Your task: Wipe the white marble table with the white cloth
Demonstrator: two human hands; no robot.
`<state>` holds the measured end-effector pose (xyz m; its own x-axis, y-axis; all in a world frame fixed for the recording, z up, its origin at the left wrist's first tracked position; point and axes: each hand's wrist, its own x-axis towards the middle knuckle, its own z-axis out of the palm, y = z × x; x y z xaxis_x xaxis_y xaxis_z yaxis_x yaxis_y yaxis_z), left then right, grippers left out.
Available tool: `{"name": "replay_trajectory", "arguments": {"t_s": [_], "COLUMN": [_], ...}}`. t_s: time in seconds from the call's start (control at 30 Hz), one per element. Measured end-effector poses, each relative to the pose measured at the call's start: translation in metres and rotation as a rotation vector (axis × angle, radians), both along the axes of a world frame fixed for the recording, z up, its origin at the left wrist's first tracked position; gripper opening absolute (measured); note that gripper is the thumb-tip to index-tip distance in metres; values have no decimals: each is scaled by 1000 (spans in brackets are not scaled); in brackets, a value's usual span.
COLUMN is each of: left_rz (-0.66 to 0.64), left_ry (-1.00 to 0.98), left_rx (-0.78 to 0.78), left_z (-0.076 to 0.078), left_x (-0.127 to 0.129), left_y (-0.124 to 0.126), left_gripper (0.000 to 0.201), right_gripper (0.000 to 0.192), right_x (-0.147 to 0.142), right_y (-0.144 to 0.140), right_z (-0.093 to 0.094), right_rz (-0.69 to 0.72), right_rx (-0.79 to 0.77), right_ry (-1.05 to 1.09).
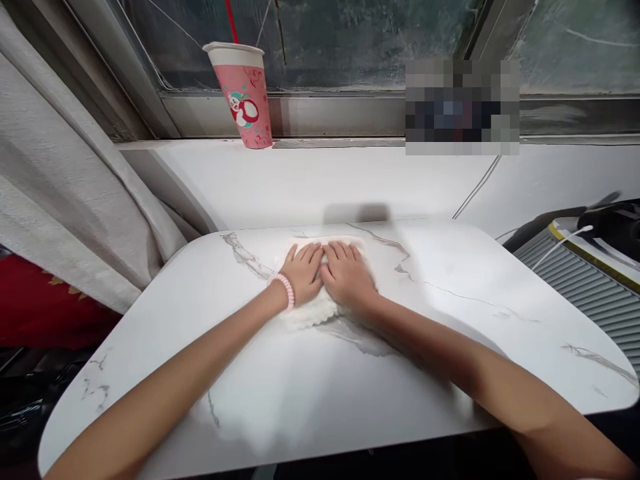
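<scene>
A fluffy white cloth lies spread on the white marble-patterned table, near its far edge. My left hand rests flat on the cloth's left part, fingers stretched forward and apart; a pink coiled band circles that wrist. Beside it, my right hand presses flat on the right part of the cloth, its fingers extended. The two hands almost touch at the thumbs. Most of the cloth is covered by them, and its scalloped near edge shows below.
A pink paper cup with a red straw stands on the window ledge. Grey curtain hangs at the left. A blurred-out item sits on the sill, with a thin cable below it. At right is a grey ribbed surface with a white cable.
</scene>
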<state>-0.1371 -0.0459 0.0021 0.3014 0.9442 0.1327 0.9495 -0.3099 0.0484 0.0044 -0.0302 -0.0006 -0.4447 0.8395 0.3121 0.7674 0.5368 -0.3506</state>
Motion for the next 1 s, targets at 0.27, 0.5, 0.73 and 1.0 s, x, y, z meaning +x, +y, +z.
{"name": "replay_trajectory", "arguments": {"t_s": [0.27, 0.5, 0.73, 1.0], "left_rz": [-41, 14, 92, 176], "left_ry": [-166, -178, -135, -52], "left_rx": [26, 67, 59, 58], "left_z": [-1, -4, 1, 0], "left_x": [-42, -76, -115, -99], "left_y": [86, 102, 81, 10], "left_gripper": [51, 51, 53, 53], "right_gripper": [37, 32, 33, 36], "right_x": [-37, -71, -112, -96], "right_y": [76, 97, 83, 30], "right_z": [-2, -3, -3, -3], "right_rz": [-45, -12, 37, 151], "right_rx": [45, 75, 94, 109], "right_ry": [62, 65, 33, 38]}}
